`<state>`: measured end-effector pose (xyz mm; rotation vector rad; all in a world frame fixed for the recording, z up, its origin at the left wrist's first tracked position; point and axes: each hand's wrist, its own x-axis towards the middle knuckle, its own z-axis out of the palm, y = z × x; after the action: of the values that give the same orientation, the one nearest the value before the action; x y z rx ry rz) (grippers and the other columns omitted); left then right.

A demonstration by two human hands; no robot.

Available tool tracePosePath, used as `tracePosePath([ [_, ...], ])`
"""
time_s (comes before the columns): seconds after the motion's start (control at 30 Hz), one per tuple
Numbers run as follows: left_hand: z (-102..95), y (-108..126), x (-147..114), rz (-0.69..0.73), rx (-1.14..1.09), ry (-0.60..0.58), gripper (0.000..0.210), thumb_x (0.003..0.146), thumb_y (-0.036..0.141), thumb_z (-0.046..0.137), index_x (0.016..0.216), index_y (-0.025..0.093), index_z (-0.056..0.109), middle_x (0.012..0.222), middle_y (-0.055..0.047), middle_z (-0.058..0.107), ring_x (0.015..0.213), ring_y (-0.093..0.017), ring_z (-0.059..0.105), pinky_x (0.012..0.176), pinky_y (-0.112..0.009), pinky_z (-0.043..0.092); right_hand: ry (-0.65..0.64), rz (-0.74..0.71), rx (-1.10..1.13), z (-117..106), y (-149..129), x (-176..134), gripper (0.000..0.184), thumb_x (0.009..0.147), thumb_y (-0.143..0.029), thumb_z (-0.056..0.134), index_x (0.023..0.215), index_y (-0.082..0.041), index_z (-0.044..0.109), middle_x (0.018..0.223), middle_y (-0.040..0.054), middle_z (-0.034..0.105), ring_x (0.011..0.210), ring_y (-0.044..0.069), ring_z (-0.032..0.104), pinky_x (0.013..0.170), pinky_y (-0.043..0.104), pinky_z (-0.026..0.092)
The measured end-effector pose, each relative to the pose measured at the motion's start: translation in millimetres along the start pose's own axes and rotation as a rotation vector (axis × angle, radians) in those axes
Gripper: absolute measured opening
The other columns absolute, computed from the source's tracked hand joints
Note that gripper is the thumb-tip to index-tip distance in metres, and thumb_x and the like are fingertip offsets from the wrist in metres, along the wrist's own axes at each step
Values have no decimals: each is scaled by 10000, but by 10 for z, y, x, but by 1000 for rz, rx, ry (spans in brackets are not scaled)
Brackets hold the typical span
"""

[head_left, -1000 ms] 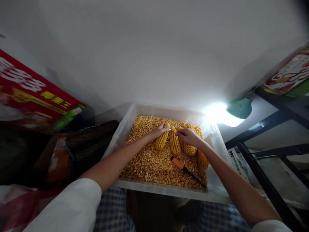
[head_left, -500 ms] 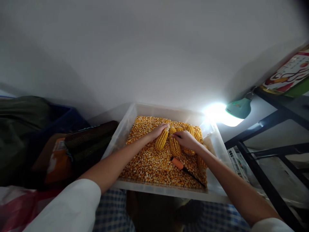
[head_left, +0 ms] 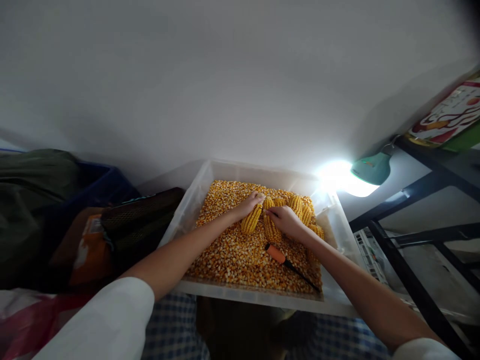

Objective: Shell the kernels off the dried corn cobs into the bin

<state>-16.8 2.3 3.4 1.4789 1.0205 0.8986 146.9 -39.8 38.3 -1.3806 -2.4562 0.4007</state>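
Observation:
My left hand (head_left: 252,202) is closed around the upper end of an ear of corn (head_left: 251,223), which tilts with its yellow kernels showing. Just right of it lies a second corn ear (head_left: 272,231). Over that second ear is my right hand (head_left: 282,218), fingers pinched together, the tips close to the held ear; what they grip, if anything, is hidden. Further ears of corn (head_left: 296,203) rest behind and right of this hand. Loose corn kernels (head_left: 234,257) cover the box floor. In front of the ears lies a screwdriver-like tool with an orange handle (head_left: 276,253) and dark shaft.
A translucent plastic box (head_left: 262,299) holds the corn. At its back right corner a green-cased lamp (head_left: 371,170) shines, hung from a dark metal rack (head_left: 408,285). Dark bags (head_left: 140,222) and a blue bin (head_left: 108,185) stand left, against a pale wall (head_left: 232,90).
My right hand has shifted slightly left and down, showing more of the corn ears behind it. My left hand keeps its hold on the ear almost in place.

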Motion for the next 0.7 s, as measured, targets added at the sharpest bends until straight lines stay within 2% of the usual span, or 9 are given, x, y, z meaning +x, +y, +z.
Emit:
tracePosePath([
  [0.2, 46, 62, -48, 42, 144, 17, 180, 785, 358, 383, 771, 179, 397, 778, -6, 444, 803, -139, 433, 807, -275, 340, -1, 42, -55, 40, -43, -25, 335, 834, -281, 338, 733, -155, 632, 661, 53, 634, 563, 115, 513, 546, 210, 284],
  [0.33, 47, 113, -114, 54, 245, 11, 221, 796, 396, 360, 787, 180, 404, 802, -8, 456, 804, -145, 445, 786, -281, 346, -39, 5, -43, -35, -27, -13, 337, 824, -286, 353, 666, -144, 615, 589, 29, 587, 511, 93, 439, 526, 214, 260],
  [0.53, 107, 271, -244, 235, 319, -141, 261, 830, 408, 294, 773, 189, 423, 764, -9, 458, 747, -141, 439, 738, -276, 362, -267, -118, 92, -278, 137, 27, 349, 798, -340, 393, 586, -128, 572, 459, -44, 380, 459, 61, 301, 475, 201, 223],
  [0.63, 150, 265, -222, 240, 275, -206, 281, 831, 409, 288, 787, 192, 462, 811, -34, 504, 789, -159, 460, 767, -277, 364, -356, -127, 156, -370, 184, 20, 351, 786, -371, 411, 573, -132, 555, 468, -53, 330, 464, 59, 286, 469, 197, 231],
  [0.7, 157, 218, -177, 207, 236, -201, 299, 824, 421, 300, 803, 191, 490, 854, -47, 534, 848, -174, 473, 808, -277, 355, -400, -124, 182, -415, 194, 15, 346, 781, -384, 420, 579, -137, 555, 480, -52, 337, 471, 61, 300, 475, 199, 245],
])
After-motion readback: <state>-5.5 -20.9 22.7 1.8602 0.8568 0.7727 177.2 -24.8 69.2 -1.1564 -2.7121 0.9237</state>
